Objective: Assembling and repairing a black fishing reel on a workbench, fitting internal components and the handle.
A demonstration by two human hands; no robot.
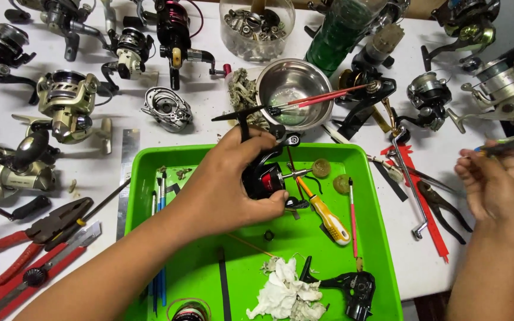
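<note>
The left hand point(224, 190) wraps around a black and red fishing reel point(264, 178), fingers curled over its glossy body and thumb pressed on top, holding it just above a bright green plastic tray point(382, 279). A thin metal shaft juts from the reel toward a small round brownish part point(320, 167). Just beside the reel lies a screwdriver point(327, 217) with a yellow and white handle, and next to it a slim red-handled tool point(353, 220). Crumpled white tissue point(287, 294) sits near the tray's front edge, touching a black reel frame point(352, 288). Blue pens point(160, 196) lie along the tray's left wall.

The right hand point(495, 190) is raised well to the right of the tray, fingers bent, pinching a thin dark tool point(507, 144) with a yellow tip; it is blurred.

Behind the tray stands a shiny steel bowl point(292, 92) with a red brush point(322, 97) resting across its rim. Red-handled pliers point(25, 238) lie at the left on the white table point(197, 128), among several metallic spinning reels point(66, 104).
</note>
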